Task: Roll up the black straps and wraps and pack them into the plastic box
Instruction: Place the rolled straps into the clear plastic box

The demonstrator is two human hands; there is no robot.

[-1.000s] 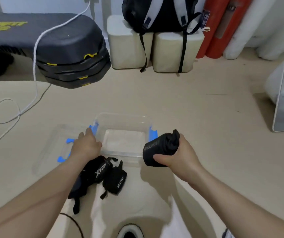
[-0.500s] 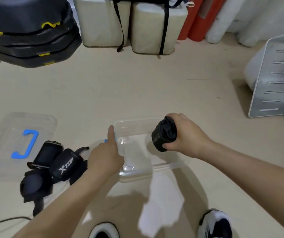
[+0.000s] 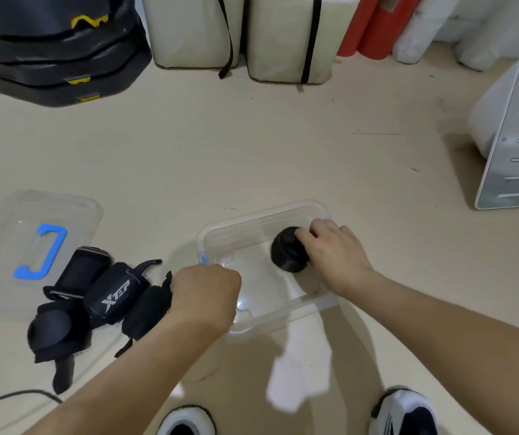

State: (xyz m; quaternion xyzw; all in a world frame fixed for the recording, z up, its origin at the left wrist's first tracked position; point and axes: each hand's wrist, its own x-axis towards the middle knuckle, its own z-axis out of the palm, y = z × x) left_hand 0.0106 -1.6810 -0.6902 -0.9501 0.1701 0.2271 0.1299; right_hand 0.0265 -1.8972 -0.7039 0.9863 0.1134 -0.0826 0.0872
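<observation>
The clear plastic box (image 3: pixel 261 216) stands on the floor in the middle. A rolled black wrap (image 3: pixel 286 251) sits upright inside it at the right end, and my right hand (image 3: pixel 335 257) grips it from the right. My left hand (image 3: pixel 204 298) curls over the box's near-left rim and holds it. To the left of the box lies a pile of black straps and wraps (image 3: pixel 94 296), one marked XTEP, some rolled and some loose.
The box's clear lid (image 3: pixel 72 205) with a blue handle lies at the left. Black pads are stacked at the back left, beige blocks and red rolls along the back, a white metal rack (image 3: pixel 515 146) at the right. My shoes show at the bottom edge.
My right hand has lowered the rolled wrap from above the box down onto its floor at the right end. My left hand has closed on the box's rim.
</observation>
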